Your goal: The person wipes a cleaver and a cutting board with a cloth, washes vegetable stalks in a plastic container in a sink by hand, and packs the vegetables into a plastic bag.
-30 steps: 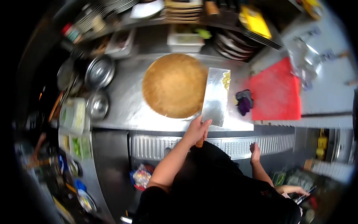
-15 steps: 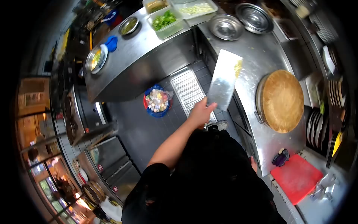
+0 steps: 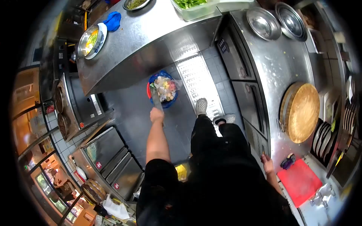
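My left hand (image 3: 157, 115) is closed around the handle of a cleaver (image 3: 156, 98), whose blade is seen nearly edge-on. The blade reaches over the near left side of a red bin (image 3: 149, 90) with a blue liner. Inside the bin lies mixed waste (image 3: 166, 87), with some clear plastic at its right edge. Beside the steel counter's (image 3: 260, 71) front edge hangs my right hand (image 3: 267, 165), fingers loosely bent and slightly apart; no held thing shows. Whether it touches the counter is unclear.
A round wooden chopping block (image 3: 303, 113) and steel bowls (image 3: 264, 24) stand on the right counter. A red cutting board (image 3: 299, 182) lies near a dark cloth (image 3: 288, 161). A perforated floor drain cover (image 3: 198, 77) runs beside the bin. A curved steel counter (image 3: 143, 34) bounds the far side.
My left hand has swung the cleaver from beside the right counter leftward to the bin and turned its blade edge-on. My right hand has come further into view. The view has shifted.
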The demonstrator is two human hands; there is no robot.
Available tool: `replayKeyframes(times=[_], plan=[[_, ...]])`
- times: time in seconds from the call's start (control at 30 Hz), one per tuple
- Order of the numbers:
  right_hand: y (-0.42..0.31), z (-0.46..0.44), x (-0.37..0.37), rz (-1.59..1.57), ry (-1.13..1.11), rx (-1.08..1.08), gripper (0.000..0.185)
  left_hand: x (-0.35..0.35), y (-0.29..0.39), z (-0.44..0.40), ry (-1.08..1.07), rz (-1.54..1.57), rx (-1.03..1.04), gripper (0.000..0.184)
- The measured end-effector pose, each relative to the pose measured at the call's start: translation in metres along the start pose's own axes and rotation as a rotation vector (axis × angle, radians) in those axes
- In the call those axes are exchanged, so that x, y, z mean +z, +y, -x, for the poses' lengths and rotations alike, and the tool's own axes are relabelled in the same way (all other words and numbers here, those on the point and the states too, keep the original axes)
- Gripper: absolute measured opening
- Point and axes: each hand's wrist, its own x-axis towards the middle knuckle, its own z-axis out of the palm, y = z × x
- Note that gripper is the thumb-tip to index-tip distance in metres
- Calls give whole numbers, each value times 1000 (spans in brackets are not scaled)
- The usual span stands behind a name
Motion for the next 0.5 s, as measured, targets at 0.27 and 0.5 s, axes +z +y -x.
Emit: replayKeyframes(times=[0.27,0.5], plan=[[-6,34,-10,496,24,-106,59,-71,27,65,-127,416,5,23],[16,18,-55,356,400,-301,36,1,6,9,242,-412,463,25]])
